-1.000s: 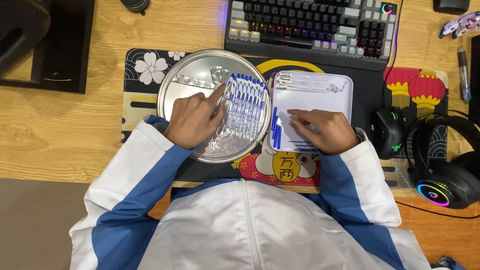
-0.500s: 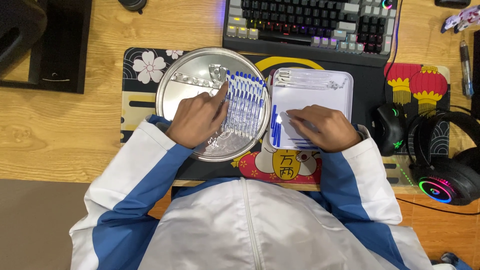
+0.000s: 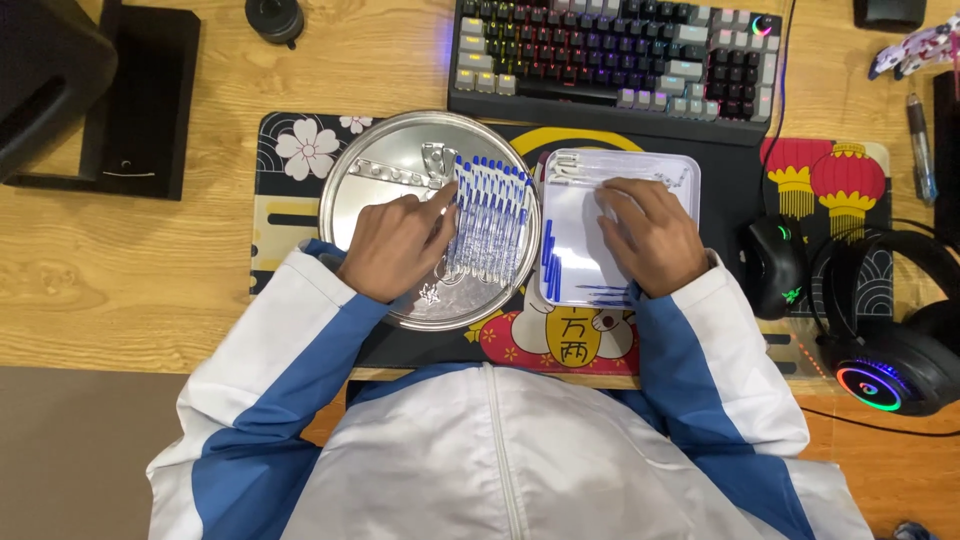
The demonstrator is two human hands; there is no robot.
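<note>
Desk: pens between hands.

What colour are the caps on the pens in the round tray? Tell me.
Blue caps on clear pens, seen in the head view.

Home computer desk: keyboard, headset.

The right hand covers part of the white tray beneath it, and the small clear pieces above its fingertips are too tiny to identify.
</note>
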